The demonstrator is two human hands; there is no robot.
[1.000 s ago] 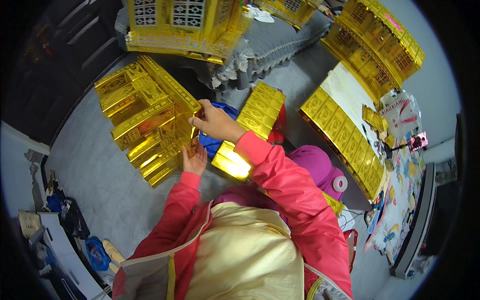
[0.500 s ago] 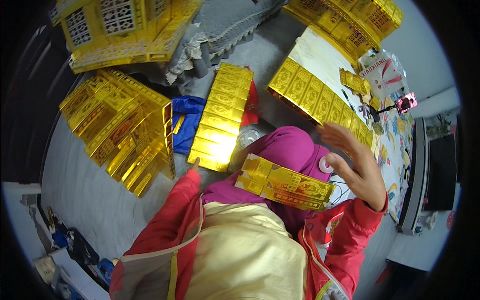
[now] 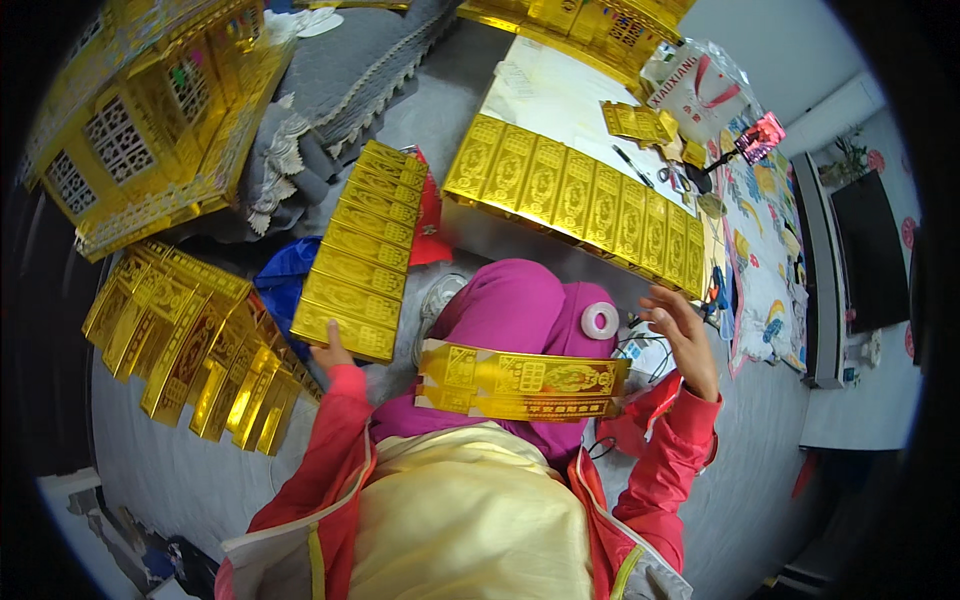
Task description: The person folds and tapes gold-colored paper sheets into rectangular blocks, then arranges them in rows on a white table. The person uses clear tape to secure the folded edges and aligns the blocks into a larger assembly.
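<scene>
A row of joined gold foil boxes (image 3: 360, 245) with embossed patterns slants away on my left. My left hand (image 3: 332, 352) grips its near end, thumb on top and the other fingers hidden beneath. My right hand (image 3: 683, 335) is raised with nothing in it, fingers apart and a little curled, near the right end of another gold box row (image 3: 575, 195) along the table edge. Across my lap lies a partly folded gold card box (image 3: 520, 382). A roll of white tape (image 3: 600, 320) rests on my knee beside it.
Gold stepped box pieces (image 3: 195, 340) stand on the floor at left, below a large gold paper house (image 3: 150, 130). A white-topped table (image 3: 560, 85) holds a pen, scissors and gold pieces. A phone on a stand (image 3: 760, 138) and a white bag (image 3: 695, 90) are at right.
My right hand has come down and away from the table's box row. The view has shifted, and my left hand stays at the near end of its gold row.
</scene>
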